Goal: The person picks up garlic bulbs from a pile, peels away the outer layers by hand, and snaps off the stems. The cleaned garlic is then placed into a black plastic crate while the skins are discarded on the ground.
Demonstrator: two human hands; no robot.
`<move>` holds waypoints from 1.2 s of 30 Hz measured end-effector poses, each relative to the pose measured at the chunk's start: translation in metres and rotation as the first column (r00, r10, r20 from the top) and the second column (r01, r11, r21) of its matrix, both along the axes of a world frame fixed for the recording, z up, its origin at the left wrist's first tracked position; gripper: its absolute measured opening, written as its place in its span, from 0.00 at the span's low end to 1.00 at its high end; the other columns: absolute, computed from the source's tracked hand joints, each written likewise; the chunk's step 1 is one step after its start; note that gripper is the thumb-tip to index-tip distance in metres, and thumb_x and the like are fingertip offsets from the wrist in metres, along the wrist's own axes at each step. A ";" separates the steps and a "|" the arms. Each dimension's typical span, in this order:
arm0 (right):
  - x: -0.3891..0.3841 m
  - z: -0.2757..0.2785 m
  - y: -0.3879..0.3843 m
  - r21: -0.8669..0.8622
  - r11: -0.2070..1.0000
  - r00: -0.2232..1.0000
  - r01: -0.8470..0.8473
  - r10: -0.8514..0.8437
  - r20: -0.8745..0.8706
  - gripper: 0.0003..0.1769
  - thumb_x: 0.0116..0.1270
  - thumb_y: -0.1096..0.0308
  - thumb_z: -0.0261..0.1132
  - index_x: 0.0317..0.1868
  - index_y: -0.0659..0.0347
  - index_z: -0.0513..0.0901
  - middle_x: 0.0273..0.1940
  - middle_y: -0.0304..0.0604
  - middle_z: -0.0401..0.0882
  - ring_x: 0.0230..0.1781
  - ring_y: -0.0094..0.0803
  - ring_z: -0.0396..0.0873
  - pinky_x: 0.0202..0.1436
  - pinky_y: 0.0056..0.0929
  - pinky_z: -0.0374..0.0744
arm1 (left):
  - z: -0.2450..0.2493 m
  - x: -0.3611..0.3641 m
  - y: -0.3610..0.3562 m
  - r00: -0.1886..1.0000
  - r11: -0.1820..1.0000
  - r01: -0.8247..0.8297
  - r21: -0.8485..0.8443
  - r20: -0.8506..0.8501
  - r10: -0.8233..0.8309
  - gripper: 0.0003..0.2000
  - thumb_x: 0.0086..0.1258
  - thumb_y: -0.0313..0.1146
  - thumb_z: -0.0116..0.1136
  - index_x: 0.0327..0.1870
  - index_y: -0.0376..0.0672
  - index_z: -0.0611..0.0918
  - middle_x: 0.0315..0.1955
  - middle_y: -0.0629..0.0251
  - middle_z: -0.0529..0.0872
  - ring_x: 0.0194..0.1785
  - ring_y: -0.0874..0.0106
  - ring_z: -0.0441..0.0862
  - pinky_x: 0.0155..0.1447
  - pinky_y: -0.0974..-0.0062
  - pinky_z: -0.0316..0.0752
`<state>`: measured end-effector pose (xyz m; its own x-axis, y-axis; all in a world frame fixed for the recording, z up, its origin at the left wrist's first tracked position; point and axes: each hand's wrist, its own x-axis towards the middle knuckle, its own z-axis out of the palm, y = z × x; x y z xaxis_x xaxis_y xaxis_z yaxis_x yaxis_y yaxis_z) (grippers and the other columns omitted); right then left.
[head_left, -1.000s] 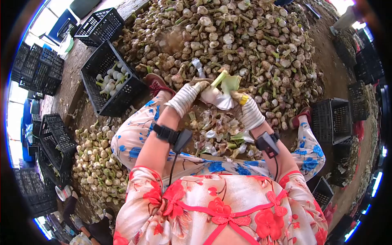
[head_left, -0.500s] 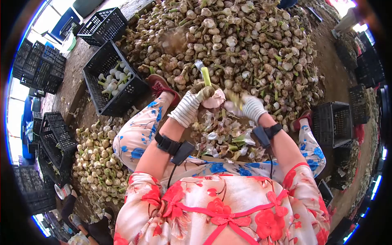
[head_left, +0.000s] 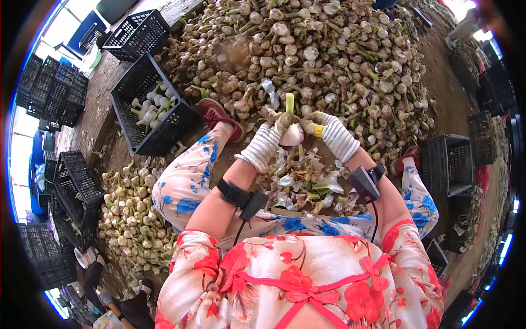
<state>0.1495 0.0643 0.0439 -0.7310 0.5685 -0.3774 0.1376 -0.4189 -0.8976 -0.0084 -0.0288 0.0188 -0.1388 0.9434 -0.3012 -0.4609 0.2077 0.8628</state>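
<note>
Fingers of the left hand pinch the garlic bulb by its neck, the green stem jutting past them. Those of the right hand, pinching or not unclear, now meet it; half a second ago they were apart.

Place: produce workplace
Ground: bare dirt, littered with skins
Garlic: heaped loose in bulk
Crates: black, stacked
</note>
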 end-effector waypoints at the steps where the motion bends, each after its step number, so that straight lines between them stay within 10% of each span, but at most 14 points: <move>1: 0.001 0.003 -0.001 -0.060 0.998 0.999 0.003 -0.006 -0.039 0.19 0.59 0.57 0.63 0.41 0.66 0.74 0.27 0.43 0.78 0.19 0.29 0.77 0.22 0.23 0.78 | -0.003 -0.003 0.000 1.000 1.000 -0.001 0.000 0.000 0.001 0.17 0.65 0.45 0.52 0.46 0.41 0.77 0.37 0.69 0.80 0.40 0.79 0.76 0.44 0.82 0.72; 5: 0.002 0.021 -0.009 -0.156 0.986 0.998 0.051 -0.057 -0.038 0.18 0.58 0.59 0.64 0.40 0.67 0.74 0.27 0.44 0.78 0.20 0.31 0.78 0.22 0.25 0.79 | -0.005 -0.001 0.005 1.000 0.999 0.007 0.050 -0.022 -0.006 0.18 0.63 0.45 0.55 0.46 0.41 0.76 0.36 0.69 0.80 0.36 0.78 0.77 0.43 0.82 0.72; 8: 0.003 -0.016 -0.006 0.809 0.568 0.985 -0.152 0.017 0.173 0.15 0.57 0.63 0.65 0.36 0.67 0.74 0.23 0.45 0.77 0.20 0.34 0.79 0.20 0.28 0.79 | 0.015 0.007 0.003 0.998 0.997 0.067 -0.041 -0.017 -0.067 0.15 0.59 0.35 0.61 0.45 0.40 0.77 0.38 0.67 0.80 0.39 0.78 0.77 0.44 0.81 0.71; 11: 0.003 -0.001 -0.010 0.037 0.999 0.990 -0.006 0.000 0.144 0.14 0.56 0.64 0.65 0.35 0.67 0.75 0.22 0.46 0.77 0.21 0.33 0.79 0.23 0.28 0.78 | -0.003 0.004 0.006 1.000 0.999 0.006 0.036 -0.023 -0.005 0.16 0.57 0.33 0.63 0.45 0.39 0.77 0.38 0.67 0.81 0.40 0.78 0.77 0.43 0.81 0.71; 13: 0.024 -0.083 0.015 -0.030 0.999 0.992 0.036 -0.032 0.126 0.17 0.54 0.62 0.66 0.35 0.68 0.76 0.23 0.49 0.78 0.22 0.36 0.79 0.28 0.31 0.78 | 0.000 0.005 0.002 0.999 0.996 -0.012 0.085 -0.043 0.016 0.16 0.58 0.35 0.62 0.46 0.40 0.77 0.39 0.67 0.80 0.40 0.77 0.77 0.44 0.81 0.72; 15: 0.015 -0.214 0.017 0.764 0.598 0.937 -0.243 -0.058 0.343 0.20 0.52 0.59 0.65 0.38 0.68 0.76 0.26 0.52 0.79 0.23 0.44 0.79 0.32 0.36 0.78 | 0.001 0.000 0.002 0.996 0.996 -0.078 0.032 0.048 0.076 0.16 0.61 0.37 0.59 0.47 0.39 0.76 0.39 0.67 0.80 0.40 0.77 0.77 0.45 0.80 0.72; 17: 0.030 -0.141 -0.029 0.411 0.055 0.412 -0.910 0.229 0.882 0.21 0.54 0.58 0.61 0.43 0.67 0.75 0.33 0.55 0.79 0.31 0.48 0.79 0.37 0.36 0.77 | 0.000 -0.002 0.007 0.958 0.985 -0.150 0.086 0.261 0.123 0.16 0.63 0.41 0.55 0.46 0.39 0.76 0.35 0.66 0.80 0.39 0.76 0.78 0.41 0.79 0.75; 20: 0.043 -0.120 -0.040 0.686 0.492 0.844 -0.536 0.329 0.423 0.17 0.57 0.67 0.57 0.46 0.62 0.76 0.39 0.53 0.78 0.41 0.43 0.76 0.46 0.30 0.73 | 0.003 -0.012 0.009 0.840 0.988 -0.151 0.018 0.529 0.119 0.15 0.63 0.43 0.55 0.41 0.40 0.77 0.30 0.66 0.81 0.34 0.74 0.80 0.37 0.77 0.76; 23: 0.029 -0.061 -0.022 0.291 0.949 0.975 -0.122 0.059 0.216 0.16 0.58 0.64 0.62 0.44 0.65 0.75 0.34 0.42 0.78 0.32 0.27 0.74 0.38 0.25 0.75 | 0.005 -0.008 0.011 0.858 0.973 -0.227 -0.046 0.464 0.222 0.15 0.63 0.43 0.55 0.41 0.40 0.78 0.29 0.66 0.82 0.32 0.76 0.79 0.36 0.78 0.76; 26: 0.010 0.002 -0.029 0.559 0.821 0.985 0.121 -0.170 0.037 0.16 0.58 0.66 0.64 0.43 0.64 0.71 0.33 0.39 0.76 0.31 0.23 0.72 0.34 0.20 0.73 | -0.001 0.006 0.012 0.955 0.948 -0.284 0.141 -0.050 0.294 0.12 0.61 0.38 0.58 0.40 0.39 0.79 0.31 0.68 0.81 0.32 0.80 0.78 0.36 0.82 0.73; 31: -0.010 -0.006 -0.038 0.680 0.674 0.955 0.288 -0.250 -0.157 0.12 0.57 0.70 0.63 0.39 0.64 0.73 0.32 0.40 0.77 0.31 0.25 0.74 0.34 0.23 0.74 | -0.018 0.008 0.012 0.933 0.903 -0.318 0.288 -0.073 0.352 0.11 0.62 0.35 0.57 0.39 0.38 0.79 0.32 0.66 0.82 0.33 0.78 0.78 0.36 0.82 0.74; 33: 0.001 -0.041 -0.024 0.758 0.635 0.917 0.146 -0.374 0.137 0.12 0.56 0.64 0.64 0.36 0.64 0.76 0.31 0.47 0.79 0.33 0.33 0.77 0.39 0.25 0.74 | -0.026 -0.015 0.016 0.864 0.977 -0.159 0.144 0.499 0.067 0.11 0.63 0.36 0.56 0.40 0.37 0.78 0.32 0.64 0.81 0.33 0.75 0.79 0.37 0.79 0.75; 34: 0.015 -0.064 -0.022 0.764 0.606 0.914 -0.219 -0.146 0.378 0.15 0.56 0.60 0.64 0.34 0.64 0.78 0.31 0.50 0.78 0.34 0.37 0.77 0.39 0.27 0.75 | 0.017 -0.002 0.009 0.890 0.906 -0.421 -0.032 0.175 0.420 0.12 0.64 0.37 0.54 0.41 0.38 0.77 0.31 0.62 0.81 0.32 0.72 0.79 0.37 0.76 0.76; 36: 0.040 -0.087 -0.028 0.626 0.479 0.755 -0.615 0.127 0.644 0.20 0.55 0.52 0.63 0.32 0.64 0.80 0.31 0.53 0.78 0.34 0.41 0.78 0.38 0.32 0.75 | 0.013 -0.012 0.011 0.824 0.929 -0.370 0.031 0.473 0.312 0.09 0.63 0.36 0.56 0.40 0.41 0.78 0.29 0.67 0.81 0.33 0.74 0.80 0.35 0.75 0.78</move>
